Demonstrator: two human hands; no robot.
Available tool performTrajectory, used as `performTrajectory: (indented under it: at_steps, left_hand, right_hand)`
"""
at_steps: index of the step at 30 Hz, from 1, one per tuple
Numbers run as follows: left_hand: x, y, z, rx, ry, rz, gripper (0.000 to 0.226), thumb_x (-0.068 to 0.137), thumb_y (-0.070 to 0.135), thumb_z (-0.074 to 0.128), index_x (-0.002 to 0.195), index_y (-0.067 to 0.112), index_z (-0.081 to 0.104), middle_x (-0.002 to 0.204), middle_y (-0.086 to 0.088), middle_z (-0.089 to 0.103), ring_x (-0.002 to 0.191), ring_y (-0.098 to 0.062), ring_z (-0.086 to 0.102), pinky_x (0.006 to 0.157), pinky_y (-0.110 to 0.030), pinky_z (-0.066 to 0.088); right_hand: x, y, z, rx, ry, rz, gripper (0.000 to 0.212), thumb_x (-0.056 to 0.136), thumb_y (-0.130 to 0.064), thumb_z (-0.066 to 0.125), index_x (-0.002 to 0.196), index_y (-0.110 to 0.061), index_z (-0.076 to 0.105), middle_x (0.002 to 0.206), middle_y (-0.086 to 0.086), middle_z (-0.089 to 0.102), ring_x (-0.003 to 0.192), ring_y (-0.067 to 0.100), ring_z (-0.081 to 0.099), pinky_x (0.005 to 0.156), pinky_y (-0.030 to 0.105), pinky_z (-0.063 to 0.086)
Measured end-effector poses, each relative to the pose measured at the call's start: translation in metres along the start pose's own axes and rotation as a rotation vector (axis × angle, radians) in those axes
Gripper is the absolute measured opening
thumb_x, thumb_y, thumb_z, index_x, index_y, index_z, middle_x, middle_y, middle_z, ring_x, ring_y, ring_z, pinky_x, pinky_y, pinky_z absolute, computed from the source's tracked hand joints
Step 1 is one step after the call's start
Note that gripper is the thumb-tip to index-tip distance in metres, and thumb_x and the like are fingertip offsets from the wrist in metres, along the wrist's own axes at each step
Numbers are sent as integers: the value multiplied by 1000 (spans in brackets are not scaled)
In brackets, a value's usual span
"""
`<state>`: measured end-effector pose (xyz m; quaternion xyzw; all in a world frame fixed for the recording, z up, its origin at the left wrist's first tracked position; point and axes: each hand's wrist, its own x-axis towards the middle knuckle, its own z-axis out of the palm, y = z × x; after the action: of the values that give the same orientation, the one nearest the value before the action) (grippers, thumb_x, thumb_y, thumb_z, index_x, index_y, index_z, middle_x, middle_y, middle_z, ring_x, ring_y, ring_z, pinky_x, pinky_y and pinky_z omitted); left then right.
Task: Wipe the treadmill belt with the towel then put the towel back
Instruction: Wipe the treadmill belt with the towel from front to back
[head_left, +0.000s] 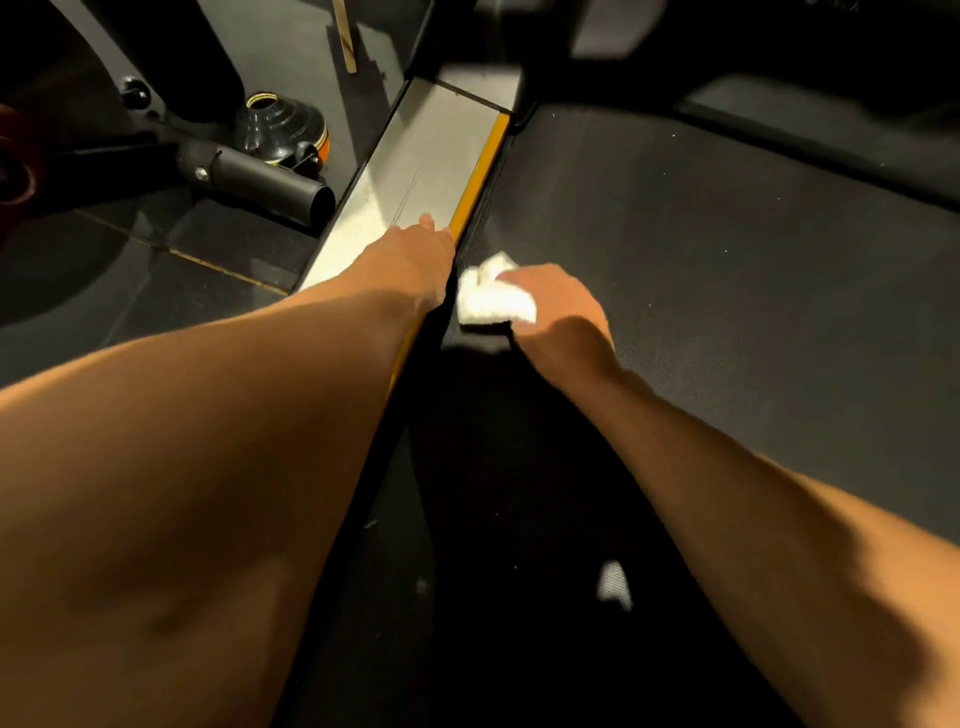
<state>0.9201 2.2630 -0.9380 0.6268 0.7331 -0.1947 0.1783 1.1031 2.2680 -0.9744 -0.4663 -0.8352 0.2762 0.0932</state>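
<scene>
The dark treadmill belt (701, 260) fills the right and middle of the view. A small white towel (488, 296) lies bunched on the belt near its left edge. My right hand (556, 306) presses down on the towel, fingers closed over its right side. My left hand (410, 260) rests on the silver side rail (415, 171), at the yellow strip (485, 166) that borders the belt. Its fingers are mostly hidden behind the wrist, and it holds nothing that I can see.
Left of the rail, on the dark floor, stand a black machine foot tube (260, 176) and a black ribbed cone with an orange band (280, 130). A wooden stick (347, 36) leans at the top. The treadmill's uprights (519, 62) rise at the far end.
</scene>
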Motion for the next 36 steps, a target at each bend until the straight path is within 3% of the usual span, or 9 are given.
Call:
performTrajectory:
  at_steps: [3, 7, 10, 14, 18, 20, 25, 32, 36]
  left_hand:
    - [-2, 0, -1, 14, 27, 11, 64, 86, 8, 61, 144, 8, 33, 146, -20, 32, 121, -43, 48, 94, -47, 45]
    - [-12, -2, 2, -166, 90, -29, 66, 87, 6, 59, 148, 12, 33, 151, -15, 29, 129, -41, 42, 104, -46, 40]
    - [-24, -1, 25, -431, 231, -99, 52, 83, -3, 55, 132, 12, 49, 139, -15, 36, 130, -41, 37, 109, -50, 33]
    - [-52, 4, 47, -407, 469, -57, 37, 78, -4, 61, 114, 4, 55, 119, -19, 44, 101, -41, 54, 85, -49, 48]
    - [-73, 17, 40, -189, 527, 76, 36, 87, 7, 56, 123, 6, 54, 116, -18, 49, 102, -41, 53, 76, -51, 51]
    - [-81, 19, 37, -115, 501, 39, 36, 88, 15, 57, 123, 6, 54, 117, -18, 46, 105, -40, 49, 74, -50, 49]
    - [-97, 17, 41, -62, 188, -68, 54, 81, 23, 69, 128, 6, 47, 119, -18, 41, 103, -38, 49, 76, -47, 47]
    - [-101, 23, 38, -69, 158, -74, 67, 78, 26, 73, 134, 6, 42, 122, -17, 40, 103, -38, 50, 77, -44, 47]
    - [-102, 24, 38, -47, 138, -73, 71, 77, 28, 77, 134, 6, 41, 126, -17, 38, 108, -37, 49, 87, -46, 48]
  right_hand:
    - [19, -5, -1, -149, 51, 54, 37, 82, -22, 47, 116, -34, 60, 116, 0, 61, 101, 30, 59, 84, 41, 51]
    - [-35, -22, 9, -207, -237, -306, 39, 80, -31, 52, 114, -50, 54, 115, -14, 60, 99, 19, 60, 80, 34, 50]
    - [-24, -13, -15, -138, -279, -309, 34, 76, -47, 46, 106, -46, 63, 102, -9, 67, 94, 17, 63, 79, 36, 51]
    - [-5, 21, -21, -197, 27, -53, 53, 80, -24, 41, 130, -34, 57, 121, 3, 60, 109, 30, 58, 89, 40, 49]
    - [-45, 15, -9, -158, -238, -322, 47, 79, -25, 40, 115, -48, 60, 122, -15, 61, 105, 22, 61, 86, 36, 50]
    - [-53, 10, -15, -98, -308, -372, 44, 81, -24, 45, 113, -50, 62, 116, -19, 63, 103, 15, 62, 83, 34, 50]
    - [-39, 32, -23, -162, -46, -41, 55, 79, -17, 44, 132, -30, 53, 122, 3, 57, 108, 32, 56, 88, 46, 50]
    - [-64, 21, -16, -136, -254, -344, 44, 75, -15, 39, 107, -37, 60, 107, -16, 61, 92, 14, 58, 75, 31, 48]
    - [-57, 38, -30, -290, -3, 23, 47, 86, -14, 48, 132, -22, 51, 121, 7, 54, 104, 34, 53, 76, 41, 49]
